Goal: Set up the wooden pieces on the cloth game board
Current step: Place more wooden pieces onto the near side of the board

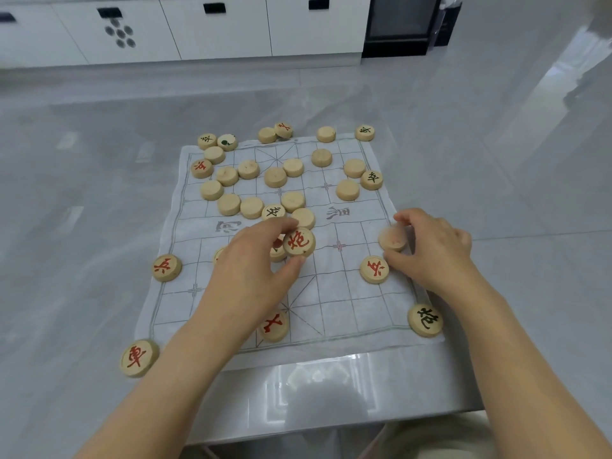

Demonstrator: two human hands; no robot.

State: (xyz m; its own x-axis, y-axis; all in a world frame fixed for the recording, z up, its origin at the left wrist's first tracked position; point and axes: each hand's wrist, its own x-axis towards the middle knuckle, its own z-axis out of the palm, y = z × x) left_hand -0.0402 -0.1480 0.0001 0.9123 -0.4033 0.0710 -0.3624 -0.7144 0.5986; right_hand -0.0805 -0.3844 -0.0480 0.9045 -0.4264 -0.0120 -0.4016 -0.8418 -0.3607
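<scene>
A white cloth game board (331, 303) with a printed grid lies on a grey surface. Several round wooden pieces lie scattered over its far half, most blank side up. My left hand (251, 266) pinches a red-lettered piece (299, 242) between thumb and fingers near the board's middle. My right hand (433, 246) grips a blank-faced piece (392, 238), blurred, at the board's right edge. Red-lettered pieces sit at the left edge (166, 267), the near left corner (139, 357), the near middle (273, 326) and beside my right hand (374, 269). A black-lettered piece (425, 320) rests at the near right corner.
The grey surface (82, 226) extends around the cloth; its near edge runs just below the board. White cabinets (215, 28) with dark handles stand at the back, a dark appliance (400, 24) to their right. Black-lettered pieces (364, 132) lie along the far edge.
</scene>
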